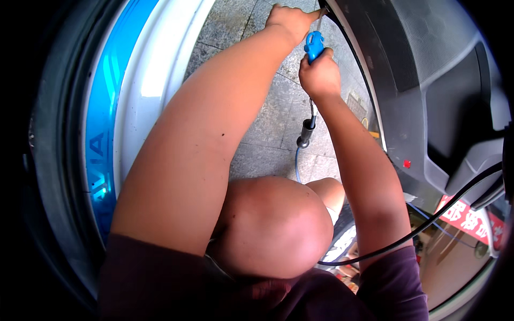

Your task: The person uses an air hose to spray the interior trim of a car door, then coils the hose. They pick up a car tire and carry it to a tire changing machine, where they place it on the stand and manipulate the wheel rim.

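My right hand point(321, 75) is closed around the handle of a blue tool point(315, 45) with a thin metal tube at its far end. The tool resembles an air blow gun, but its exact kind is unclear. Beyond it, my left hand point(292, 21) has its fingers mostly curled, with one finger reaching to the tube's tip beside the car door's edge. Whether that finger pinches the tip is too small to make out. Below my right hand hangs a black coupling point(307, 131) on a short line, with a blue hose point(297, 165) running down from it.
An opened car door with a grey inner panel point(399, 104) stands on the right. At left is a white sill point(155, 69) with a blue strip point(104, 101). Grey paving point(267, 125) lies between them. A black cable point(423, 229) crosses my right upper arm, and my bare knee point(278, 224) is raised.
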Action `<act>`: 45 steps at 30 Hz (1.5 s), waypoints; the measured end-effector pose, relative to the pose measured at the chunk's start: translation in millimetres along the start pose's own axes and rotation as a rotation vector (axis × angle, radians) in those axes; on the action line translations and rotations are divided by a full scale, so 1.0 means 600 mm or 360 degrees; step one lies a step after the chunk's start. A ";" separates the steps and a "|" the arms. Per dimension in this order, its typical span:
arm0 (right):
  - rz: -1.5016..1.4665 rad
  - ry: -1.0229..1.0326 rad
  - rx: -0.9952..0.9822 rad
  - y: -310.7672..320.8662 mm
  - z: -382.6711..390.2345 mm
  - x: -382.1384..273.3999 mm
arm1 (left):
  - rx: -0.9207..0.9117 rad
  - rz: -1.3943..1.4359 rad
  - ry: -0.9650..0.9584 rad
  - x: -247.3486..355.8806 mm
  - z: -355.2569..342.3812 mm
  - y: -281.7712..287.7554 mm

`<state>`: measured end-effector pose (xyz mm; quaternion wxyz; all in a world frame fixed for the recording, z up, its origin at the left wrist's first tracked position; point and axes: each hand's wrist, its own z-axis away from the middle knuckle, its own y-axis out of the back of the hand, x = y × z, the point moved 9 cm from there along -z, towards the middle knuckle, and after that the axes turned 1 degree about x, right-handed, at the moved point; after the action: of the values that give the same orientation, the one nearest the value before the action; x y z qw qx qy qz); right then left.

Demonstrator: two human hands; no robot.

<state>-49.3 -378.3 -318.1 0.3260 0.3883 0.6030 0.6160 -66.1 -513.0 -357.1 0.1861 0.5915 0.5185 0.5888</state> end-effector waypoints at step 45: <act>0.0245 -0.0303 0.0191 -0.011 -0.002 0.005 | -0.0288 0.0610 0.0247 -0.022 0.025 0.004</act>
<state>-52.5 -375.9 -324.3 0.3095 0.5089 0.5735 0.5624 -48.8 -519.4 -365.2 0.0826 0.6131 0.3544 0.7012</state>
